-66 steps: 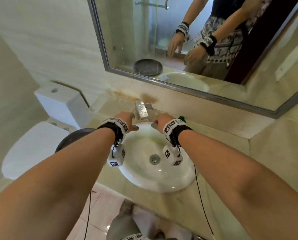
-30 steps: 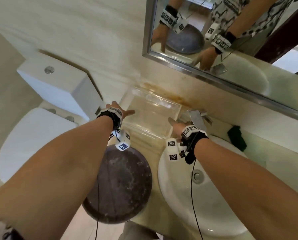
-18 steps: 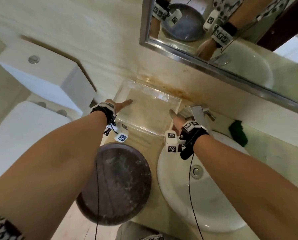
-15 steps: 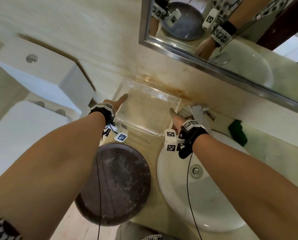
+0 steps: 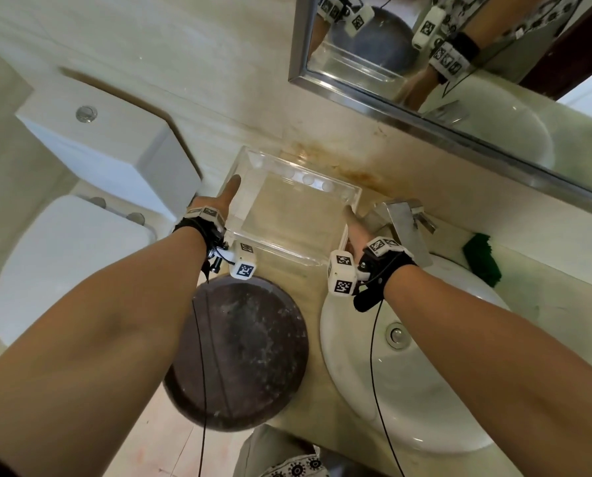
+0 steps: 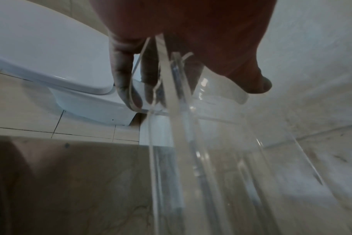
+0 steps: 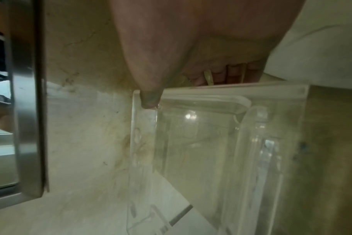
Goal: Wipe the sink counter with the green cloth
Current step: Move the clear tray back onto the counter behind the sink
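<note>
Left hand (image 5: 224,201) is now clamped on the left wall of the clear tray (image 5: 289,215), thumb inside, fingers outside; half a second ago it was only alongside. Right hand (image 5: 354,232) is gripped on the right wall likewise. A lift seems prepared, to bare the stained table (image 5: 317,280). Green cloth (image 5: 482,258) is left untouched, far right beyond the tap (image 5: 404,225).
</note>
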### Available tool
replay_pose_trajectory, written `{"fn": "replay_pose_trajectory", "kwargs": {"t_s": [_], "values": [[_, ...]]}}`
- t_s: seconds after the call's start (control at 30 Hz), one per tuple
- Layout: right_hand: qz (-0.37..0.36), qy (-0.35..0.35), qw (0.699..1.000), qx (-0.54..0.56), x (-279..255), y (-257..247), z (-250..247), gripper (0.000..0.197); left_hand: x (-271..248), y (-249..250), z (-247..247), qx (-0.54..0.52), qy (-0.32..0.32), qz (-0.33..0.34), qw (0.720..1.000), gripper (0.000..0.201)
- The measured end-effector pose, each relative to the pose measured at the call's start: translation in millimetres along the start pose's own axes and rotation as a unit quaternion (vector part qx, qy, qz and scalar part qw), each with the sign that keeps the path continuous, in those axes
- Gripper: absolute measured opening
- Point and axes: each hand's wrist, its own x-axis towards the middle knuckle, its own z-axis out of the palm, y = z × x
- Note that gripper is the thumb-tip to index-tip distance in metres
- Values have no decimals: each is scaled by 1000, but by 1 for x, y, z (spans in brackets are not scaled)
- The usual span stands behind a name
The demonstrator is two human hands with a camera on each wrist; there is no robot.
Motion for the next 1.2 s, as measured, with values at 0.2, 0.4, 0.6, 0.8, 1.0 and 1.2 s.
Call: {"fn": "replay_pose_trajectory", "kwargs": {"t_s": [0.2, 0.4, 0.6, 0.8, 1.0, 1.2], "values": [[-121, -19, 992, -6, -38, -9, -6, 91, -19, -4, -28, -10, 24, -11, 1000, 128], [-179, -69, 981, -15, -47, -18, -24, 132, -61, 3, -47, -33, 33, 18, 999, 135], [-181, -14, 983, -5, -82, -23, -69, 116, -141, 29, -45, -55, 22, 104, 993, 109], [-145, -11, 989, 12, -70, -19, -131, 137, -175, 48, -28, -14, 28, 137, 990, 127], [-174, 23, 984, 36, -143, 23, -218, 160, -237, 64, 26, 18, 15, 182, 983, 134], [-207, 55, 975, 67, -161, 98, -318, 150, -330, 62, 103, 70, -8, 207, 976, 136]]}}
